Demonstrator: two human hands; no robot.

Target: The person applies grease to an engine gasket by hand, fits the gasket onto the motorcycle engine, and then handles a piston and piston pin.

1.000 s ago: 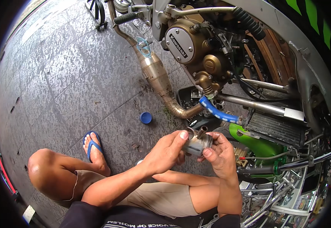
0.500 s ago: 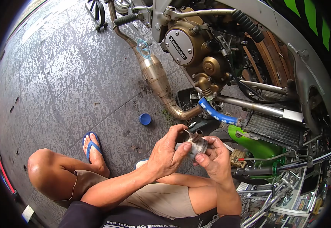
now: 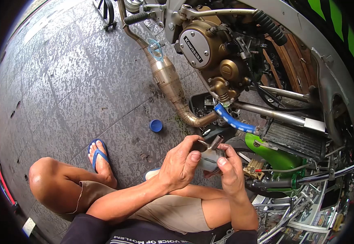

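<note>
Between my two hands I hold a grey metal piston, just above my lap. A short metal pin sticks up from it, slanting to the upper right. My left hand grips the left side, thumb at the front and index finger curled over the top. On the other side my right hand has its thumb and fingers pressed on the ringed end. My fingers cover parts of the piston.
A partly stripped motorcycle with a Kawasaki engine, an exhaust pipe, a blue hose and a radiator is ahead and right. A blue cap lies on the tiled floor. Tools are at lower right.
The piston has turned in my hands, so its pin now shows longer and slants up to the right. My right thumb has shifted slightly right and up along it.
</note>
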